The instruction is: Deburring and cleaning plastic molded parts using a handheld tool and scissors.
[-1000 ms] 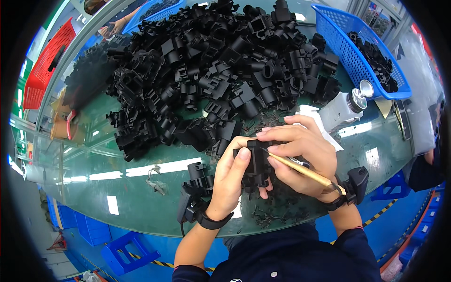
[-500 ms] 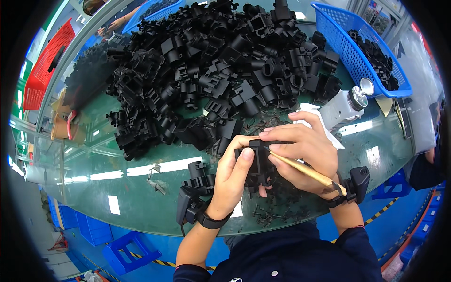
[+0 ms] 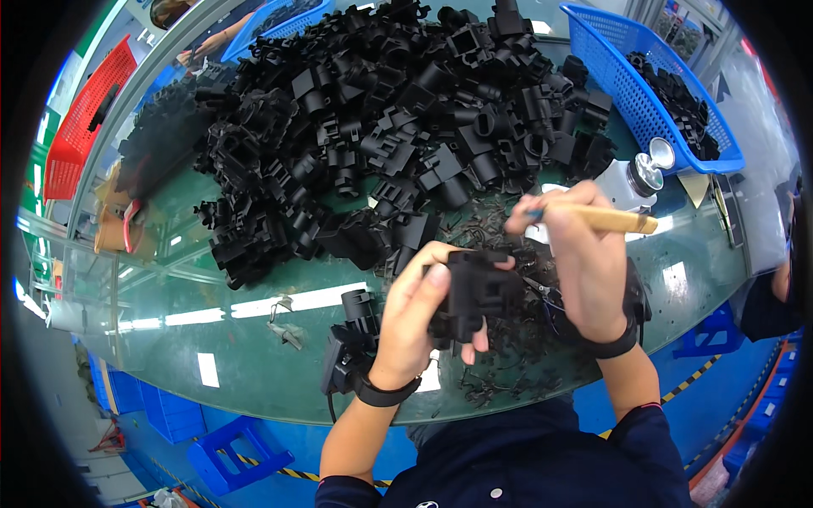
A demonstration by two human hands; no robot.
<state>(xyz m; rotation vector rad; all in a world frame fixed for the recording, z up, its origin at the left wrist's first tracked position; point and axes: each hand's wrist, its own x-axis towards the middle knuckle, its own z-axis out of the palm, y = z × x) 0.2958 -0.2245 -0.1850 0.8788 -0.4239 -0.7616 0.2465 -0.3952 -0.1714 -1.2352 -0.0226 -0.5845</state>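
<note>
Left hand fingers pinch a black moulded plastic part; just right of it, right hand fingers clamp a wooden-handled tool

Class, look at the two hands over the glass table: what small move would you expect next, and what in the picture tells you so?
Probably bringing the tool's tip back down onto the black plastic part. The left hand holds that part up, while the right hand holds the wooden-handled tool lifted slightly above and beside it. Black shavings lie underneath, suggesting trimming.
</note>
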